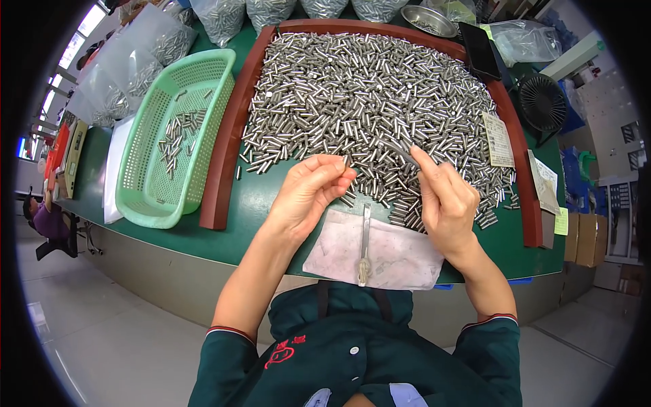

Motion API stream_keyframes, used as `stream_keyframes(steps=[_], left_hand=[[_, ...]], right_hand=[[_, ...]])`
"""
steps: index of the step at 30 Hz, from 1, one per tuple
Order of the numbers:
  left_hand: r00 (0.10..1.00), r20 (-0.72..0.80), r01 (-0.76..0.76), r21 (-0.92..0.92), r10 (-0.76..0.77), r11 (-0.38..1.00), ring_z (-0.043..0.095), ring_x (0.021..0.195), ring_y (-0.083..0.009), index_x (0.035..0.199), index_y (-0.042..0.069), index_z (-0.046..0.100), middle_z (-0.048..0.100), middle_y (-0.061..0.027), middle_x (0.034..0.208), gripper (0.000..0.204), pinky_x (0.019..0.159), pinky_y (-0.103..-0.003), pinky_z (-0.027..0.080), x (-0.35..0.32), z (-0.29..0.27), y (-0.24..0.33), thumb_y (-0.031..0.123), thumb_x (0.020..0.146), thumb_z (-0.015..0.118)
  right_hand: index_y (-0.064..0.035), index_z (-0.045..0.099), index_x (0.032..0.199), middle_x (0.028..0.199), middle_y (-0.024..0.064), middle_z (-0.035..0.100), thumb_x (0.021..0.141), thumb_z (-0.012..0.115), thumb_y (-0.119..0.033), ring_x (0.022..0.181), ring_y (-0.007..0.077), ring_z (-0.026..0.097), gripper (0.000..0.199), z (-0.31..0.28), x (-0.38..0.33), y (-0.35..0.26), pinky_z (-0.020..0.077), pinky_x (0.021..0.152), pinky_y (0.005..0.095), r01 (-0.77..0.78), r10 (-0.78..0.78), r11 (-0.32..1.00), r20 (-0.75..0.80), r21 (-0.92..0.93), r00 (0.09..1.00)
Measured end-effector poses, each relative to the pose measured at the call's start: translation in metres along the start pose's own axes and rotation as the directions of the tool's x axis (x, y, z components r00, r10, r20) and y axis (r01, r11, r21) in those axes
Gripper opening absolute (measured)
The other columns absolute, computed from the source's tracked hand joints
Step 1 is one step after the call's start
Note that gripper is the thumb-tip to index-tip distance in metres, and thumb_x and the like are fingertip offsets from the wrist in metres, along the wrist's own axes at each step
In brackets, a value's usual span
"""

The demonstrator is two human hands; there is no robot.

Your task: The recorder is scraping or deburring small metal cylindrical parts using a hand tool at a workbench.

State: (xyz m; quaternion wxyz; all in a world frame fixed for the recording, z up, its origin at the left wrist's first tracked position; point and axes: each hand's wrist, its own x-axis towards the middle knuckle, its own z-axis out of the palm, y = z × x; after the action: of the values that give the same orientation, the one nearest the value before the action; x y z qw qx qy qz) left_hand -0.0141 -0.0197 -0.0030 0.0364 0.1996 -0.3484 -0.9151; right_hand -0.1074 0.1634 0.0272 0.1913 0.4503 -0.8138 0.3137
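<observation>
A wide heap of short shiny metal pins covers the green tabletop in front of me. At the heap's near edge, my left hand is pinched, with one small pin showing at the fingertips. My right hand is closed around dark tweezers, whose tips point left over the pins. Between my wrists lies a stained whitish cloth. On it rests a narrow flat metal strip with a wrapped near end.
A dark red wooden frame borders the heap. To its left stands a green perforated basket holding some pins. A phone and a black fan are at the right. Bags of pins line the back. A person sits far left.
</observation>
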Motion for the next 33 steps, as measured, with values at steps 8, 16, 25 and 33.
stream_keyframes(steps=[8, 16, 25, 33], left_hand=[[1.000, -0.005, -0.021, 0.026, 0.021, 0.999, 0.057, 0.067, -0.0122, 0.087, 0.001, 0.055, 0.060, -0.0101, 0.079, 0.010, 0.066, -0.023, 0.048, 0.0003, 0.0007, -0.0002, 0.007, 0.080, 0.055], [1.000, -0.002, -0.012, 0.045, 0.012, 0.999, 0.056, 0.067, -0.0120, 0.088, 0.001, 0.054, 0.060, -0.0098, 0.079, 0.011, 0.066, -0.023, 0.048, -0.0005, 0.0017, 0.0007, 0.008, 0.080, 0.053], [0.999, 0.040, 0.007, 0.030, -0.008, 1.000, 0.055, 0.065, -0.0099, 0.089, -0.001, 0.055, 0.059, -0.0075, 0.076, 0.012, 0.062, -0.020, 0.047, -0.0007, 0.0008, 0.0005, 0.008, 0.081, 0.053], [0.980, 0.161, 0.143, -0.155, -0.118, 0.977, 0.055, 0.069, -0.0091, 0.092, -0.003, 0.055, 0.059, -0.0073, 0.080, 0.017, 0.063, -0.018, 0.047, 0.0020, -0.0046, -0.0002, 0.010, 0.081, 0.054]], right_hand=[[-0.0056, 0.057, 0.094, 0.060, 0.0066, 0.047, 0.071, 0.057, -0.001, 0.049, 0.0219, 0.050, 0.024, 0.0054, -0.0039, -0.0005, 0.0390, 0.043, 0.0314, 0.016, -0.027, 0.997, 0.137, 0.082, 0.990], [-0.0064, 0.058, 0.094, 0.059, 0.0059, 0.047, 0.071, 0.057, -0.002, 0.048, 0.0213, 0.050, 0.024, 0.0055, -0.0039, -0.0018, 0.0391, 0.042, 0.0314, 0.018, -0.028, 0.998, 0.187, 0.055, 0.982], [-0.0074, 0.058, 0.094, 0.058, 0.0056, 0.045, 0.070, 0.057, -0.002, 0.048, 0.0206, 0.049, 0.025, 0.0067, -0.0055, -0.0009, 0.0385, 0.042, 0.0309, 0.018, -0.025, 0.999, 0.181, 0.040, 0.983], [-0.0065, 0.058, 0.100, 0.056, 0.0054, 0.041, 0.068, 0.056, 0.001, 0.047, 0.0197, 0.046, 0.033, 0.0099, -0.0055, 0.0056, 0.0362, 0.041, 0.0308, 0.076, -0.077, 0.993, -0.006, -0.093, 0.997]])
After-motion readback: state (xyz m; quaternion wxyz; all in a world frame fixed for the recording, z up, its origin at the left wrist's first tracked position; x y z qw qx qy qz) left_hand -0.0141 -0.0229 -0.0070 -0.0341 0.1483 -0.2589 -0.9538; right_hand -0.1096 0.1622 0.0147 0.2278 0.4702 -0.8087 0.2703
